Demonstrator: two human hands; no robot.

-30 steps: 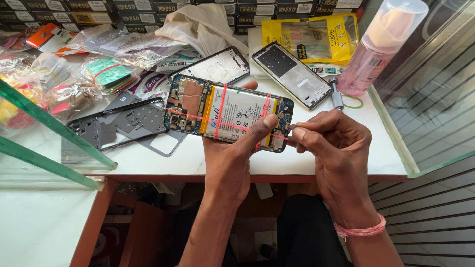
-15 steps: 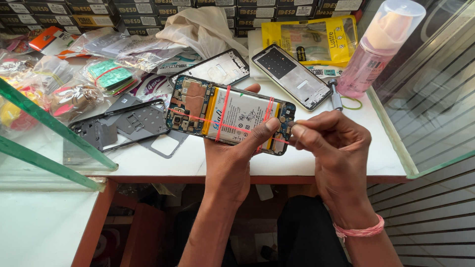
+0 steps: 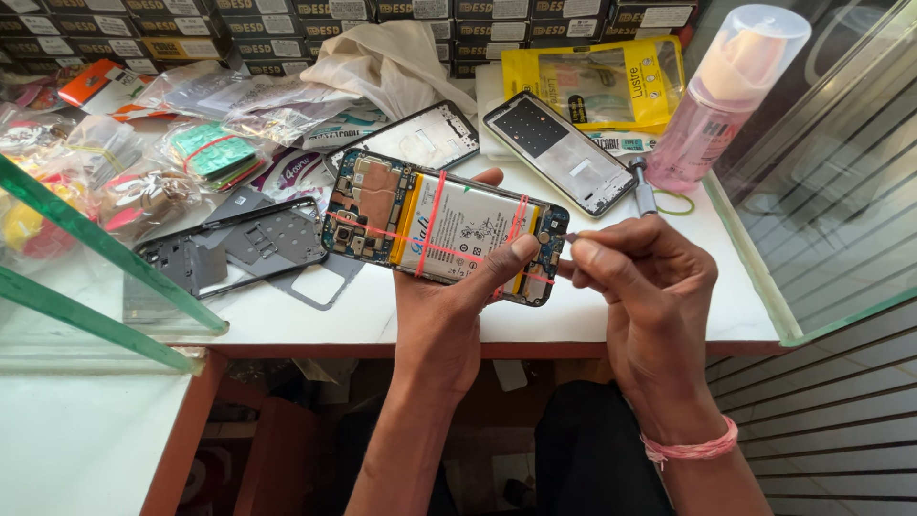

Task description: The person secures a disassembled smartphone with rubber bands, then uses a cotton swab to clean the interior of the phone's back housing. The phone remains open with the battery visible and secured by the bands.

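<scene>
My left hand [image 3: 449,315] holds an opened phone [image 3: 439,225] from below, thumb pressed on its lower edge. The phone shows its circuit board, a white battery and red rubber bands wrapped around it. My right hand [image 3: 645,296] pinches a thin small tool [image 3: 570,237] whose tip touches the phone's right end. A pink band sits on my right wrist.
On the white table [image 3: 611,315] lie a dark phone frame [image 3: 234,247], two other phone frames [image 3: 562,153], plastic bags of parts [image 3: 143,162], a yellow packet [image 3: 611,81], a pink pump bottle [image 3: 726,96], a cloth and a screwdriver [image 3: 642,186]. Glass panes stand left and right.
The phone has shifted slightly left and up in my left hand. My right hand's fingers have settled at the phone's right end with the thin tool.
</scene>
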